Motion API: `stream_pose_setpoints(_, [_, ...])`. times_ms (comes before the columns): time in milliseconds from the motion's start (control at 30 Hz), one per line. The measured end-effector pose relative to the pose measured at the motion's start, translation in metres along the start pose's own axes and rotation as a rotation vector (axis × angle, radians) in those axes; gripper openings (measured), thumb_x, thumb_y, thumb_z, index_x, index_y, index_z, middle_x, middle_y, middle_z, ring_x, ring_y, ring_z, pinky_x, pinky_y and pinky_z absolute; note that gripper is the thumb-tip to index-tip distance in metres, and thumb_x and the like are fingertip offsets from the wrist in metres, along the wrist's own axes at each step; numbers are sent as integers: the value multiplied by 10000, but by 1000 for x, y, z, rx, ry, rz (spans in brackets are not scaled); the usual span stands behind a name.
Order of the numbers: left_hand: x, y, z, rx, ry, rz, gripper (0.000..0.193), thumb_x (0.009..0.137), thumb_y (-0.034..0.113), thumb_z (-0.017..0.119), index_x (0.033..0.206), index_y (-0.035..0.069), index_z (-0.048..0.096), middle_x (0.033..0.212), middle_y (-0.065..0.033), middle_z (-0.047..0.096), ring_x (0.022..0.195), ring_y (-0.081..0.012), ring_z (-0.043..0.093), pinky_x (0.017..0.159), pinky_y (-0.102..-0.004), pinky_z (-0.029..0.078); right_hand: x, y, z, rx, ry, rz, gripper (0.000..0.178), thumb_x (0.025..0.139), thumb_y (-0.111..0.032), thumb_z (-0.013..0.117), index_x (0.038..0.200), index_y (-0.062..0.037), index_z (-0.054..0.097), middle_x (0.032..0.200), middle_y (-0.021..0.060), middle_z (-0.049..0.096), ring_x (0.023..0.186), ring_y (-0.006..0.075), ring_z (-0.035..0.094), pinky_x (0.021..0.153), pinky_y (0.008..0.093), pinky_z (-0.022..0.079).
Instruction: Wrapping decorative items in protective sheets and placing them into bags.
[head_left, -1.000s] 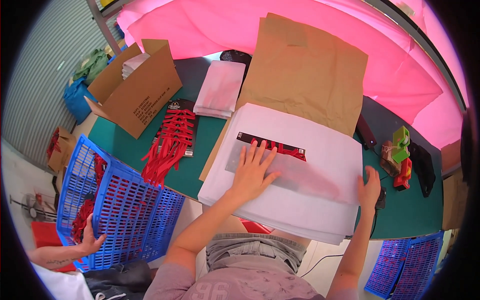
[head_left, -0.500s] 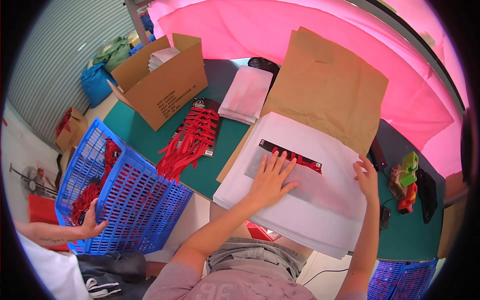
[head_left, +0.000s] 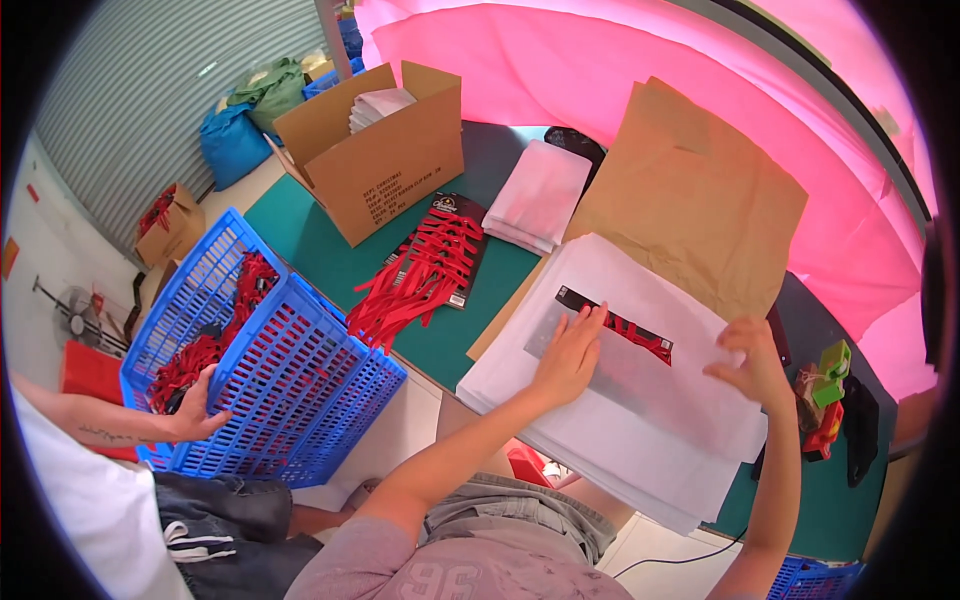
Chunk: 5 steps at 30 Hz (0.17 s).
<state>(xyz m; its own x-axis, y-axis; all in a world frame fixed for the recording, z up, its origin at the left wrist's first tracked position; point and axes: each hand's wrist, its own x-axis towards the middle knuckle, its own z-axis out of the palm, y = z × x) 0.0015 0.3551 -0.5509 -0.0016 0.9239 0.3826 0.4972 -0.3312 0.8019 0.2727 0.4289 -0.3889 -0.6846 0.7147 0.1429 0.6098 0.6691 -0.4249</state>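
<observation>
A black card with red ribbon bows [head_left: 640,338] lies on a stack of white tissue sheets [head_left: 610,430]. Only its upper strip shows plainly; a greyish-pink shape shows through the thin paper below it. My left hand [head_left: 570,362] rests flat over the card and paper, fingers stretched out near the card's upper edge. Over the right side of the stack is my right hand [head_left: 750,365], fingers loosely bent and apart, with nothing visible in them. A brown paper sheet [head_left: 690,190] spreads behind the white stack.
Left of the stack lie red-ribboned cards [head_left: 425,260], folded white packets [head_left: 540,195] and an open carton [head_left: 390,180]. A co-worker's hand [head_left: 195,412] touches a blue basket [head_left: 290,400] holding red ribbon pieces. Right of me sits a green tape dispenser [head_left: 830,370].
My left hand's fingers have drawn closer together on the card. My right hand has lifted from the paper's right edge, its fingers curling. The view has shifted, moving the scene rightward.
</observation>
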Motion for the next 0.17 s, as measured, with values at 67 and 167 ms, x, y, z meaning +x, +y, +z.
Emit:
stream_pose_setpoints(67, [2, 1, -1, -160, 36, -53, 526, 963, 240, 448, 1458, 93, 348, 1506, -192, 310, 1414, -357, 247, 1149, -484, 176, -15, -16, 9, -112, -34, -55, 229, 611, -116, 811, 790, -56, 681, 702, 20, 570, 836, 239, 545, 875, 329, 413])
stream_pose_setpoints(167, [7, 11, -4, -241, 109, -84, 681, 896, 143, 561, 1500, 117, 249, 1570, -159, 170, 1439, -352, 203, 1176, -465, 81, -44, -29, 31, -452, -153, -65, 135, 664, -121, 766, 718, -60, 658, 741, 66, 623, 870, 225, 563, 882, 379, 436])
